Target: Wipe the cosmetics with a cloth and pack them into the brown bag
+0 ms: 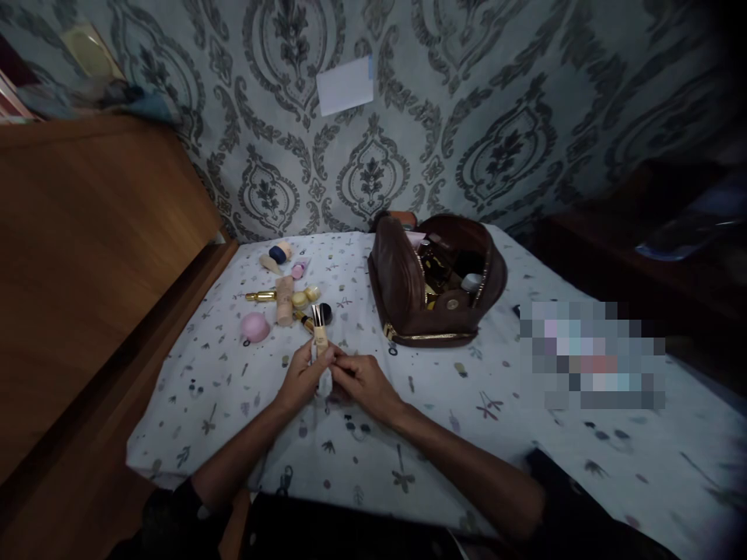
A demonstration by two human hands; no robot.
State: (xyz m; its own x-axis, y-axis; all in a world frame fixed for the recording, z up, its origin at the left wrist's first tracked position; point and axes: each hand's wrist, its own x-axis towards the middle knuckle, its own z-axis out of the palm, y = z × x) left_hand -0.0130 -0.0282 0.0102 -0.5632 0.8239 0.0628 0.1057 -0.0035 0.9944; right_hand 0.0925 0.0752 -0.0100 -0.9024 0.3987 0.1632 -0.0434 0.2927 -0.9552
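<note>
A small beige foundation bottle with a shiny silver-and-dark cap stands upright in my left hand, whose fingers are closed around its lower part. My right hand meets it there, fingers pinched on a crumpled white tissue that hangs below the bottle. The fingers hide the bottle's base. Just beyond the hands lie a round black lid or jar, a dark-and-gold tube, a beige squeeze tube, small yellow jars, a gold tube and a pink rounded case.
An unzipped brown cosmetic bag with items inside stands right of centre on the patterned white sheet. Farther back are a navy-and-beige item and a small pink item. A wooden panel borders the left; patterned wallpaper rises behind.
</note>
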